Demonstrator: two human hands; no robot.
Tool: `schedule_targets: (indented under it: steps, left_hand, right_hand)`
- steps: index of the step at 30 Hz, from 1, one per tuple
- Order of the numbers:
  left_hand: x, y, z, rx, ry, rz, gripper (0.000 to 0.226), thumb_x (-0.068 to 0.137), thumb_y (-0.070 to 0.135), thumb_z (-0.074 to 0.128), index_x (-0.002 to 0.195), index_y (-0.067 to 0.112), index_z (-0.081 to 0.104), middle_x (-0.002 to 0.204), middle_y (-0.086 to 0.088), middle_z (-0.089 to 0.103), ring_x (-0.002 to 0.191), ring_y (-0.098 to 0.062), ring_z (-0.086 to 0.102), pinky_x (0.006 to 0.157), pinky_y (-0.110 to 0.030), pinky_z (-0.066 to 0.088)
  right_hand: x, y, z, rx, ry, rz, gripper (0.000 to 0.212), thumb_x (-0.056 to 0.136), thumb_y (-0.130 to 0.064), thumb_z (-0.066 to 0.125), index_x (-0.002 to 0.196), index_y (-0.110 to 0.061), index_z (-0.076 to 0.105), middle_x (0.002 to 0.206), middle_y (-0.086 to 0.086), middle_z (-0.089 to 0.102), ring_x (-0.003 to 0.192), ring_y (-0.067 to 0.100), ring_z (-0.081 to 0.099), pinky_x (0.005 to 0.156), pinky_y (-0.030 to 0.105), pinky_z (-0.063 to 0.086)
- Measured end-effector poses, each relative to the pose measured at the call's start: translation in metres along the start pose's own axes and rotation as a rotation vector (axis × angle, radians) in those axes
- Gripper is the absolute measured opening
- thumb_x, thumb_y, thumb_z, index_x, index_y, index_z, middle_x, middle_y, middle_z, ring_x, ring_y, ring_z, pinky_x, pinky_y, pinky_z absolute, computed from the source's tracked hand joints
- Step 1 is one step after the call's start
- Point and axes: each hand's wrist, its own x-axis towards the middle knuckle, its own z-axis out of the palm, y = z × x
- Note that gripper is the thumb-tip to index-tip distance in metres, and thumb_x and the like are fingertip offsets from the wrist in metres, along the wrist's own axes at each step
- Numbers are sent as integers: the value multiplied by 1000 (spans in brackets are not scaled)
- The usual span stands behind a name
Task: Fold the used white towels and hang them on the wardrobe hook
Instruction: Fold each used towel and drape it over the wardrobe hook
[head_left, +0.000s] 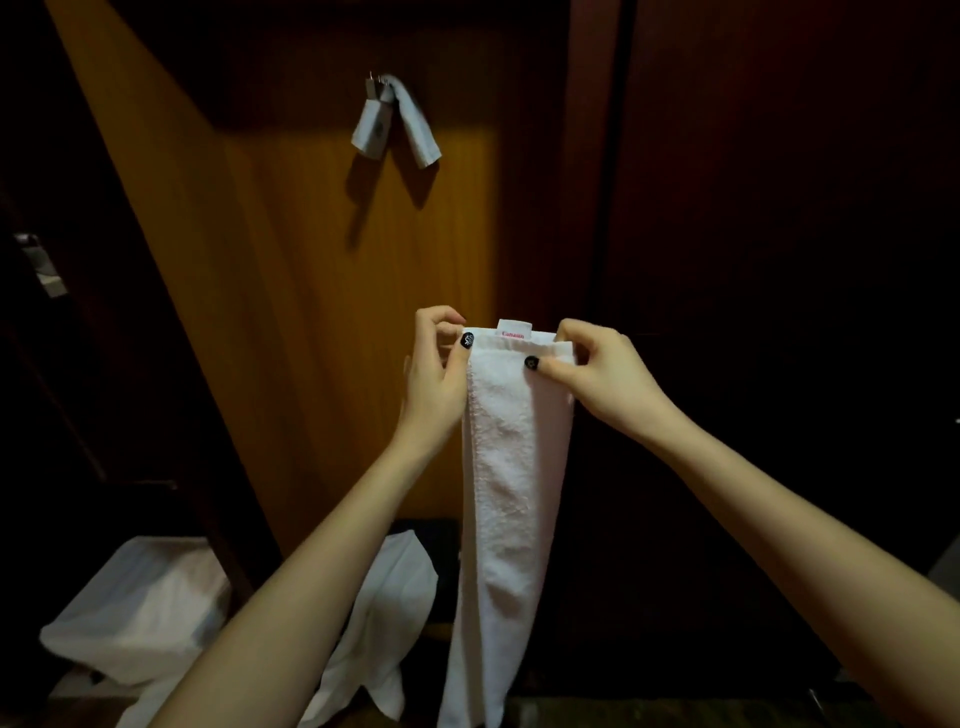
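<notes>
hook (375, 82): taken by hung towel (421, 136) | door panel (311, 312) beneath: open room | lower left: loose towels (140, 613) piled

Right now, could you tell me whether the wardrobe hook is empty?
No, a small white towel is draped over the hook.

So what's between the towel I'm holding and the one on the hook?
Just bare wooden wardrobe panel between the held towel and the hung towel, in the head view.
</notes>
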Motion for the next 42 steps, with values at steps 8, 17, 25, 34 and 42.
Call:
schedule_targets:
  steps: [8,17,25,34,42]
  left_hand:
    - [22,21,-13,-330,-390,-194,43,93,9,57,121,41,52,103,7,62,95,0,61,77,-24,54]
    - [3,21,30,-437,-288,-321,12,86,16,67,86,24,76,89,6,75,84,-7,68,67,-16,51]
    - [31,49,51,-516,-342,-289,11,89,21,66,86,19,76,81,3,74,69,-6,68,57,-16,50]
    - [-18,10,54,-59,72,-53,33,87,11,67,108,33,52,110,-1,57,101,-12,57,85,-19,46]
    - [-77,-34,50,76,-59,-137,19,80,4,72,87,16,59,93,5,54,87,0,53,78,-8,37]
  right_hand:
    - [5,2,-12,248,175,-41,36,86,-19,69,65,-20,40,58,-14,43,56,4,39,50,24,30]
    - [-1,5,-39,311,187,-12,35,86,-19,72,113,-29,53,88,-6,67,74,8,67,62,25,56]
    - [-29,32,-35,737,31,151,34,83,-22,69,116,-19,64,117,0,71,108,21,67,83,29,56]
    - [3,16,-30,670,191,136,17,91,-12,65,106,-5,67,103,9,73,96,27,71,84,40,58]
    - [26,10,-17,619,235,106,25,91,-7,63,113,6,63,107,17,69,97,27,68,87,41,55]
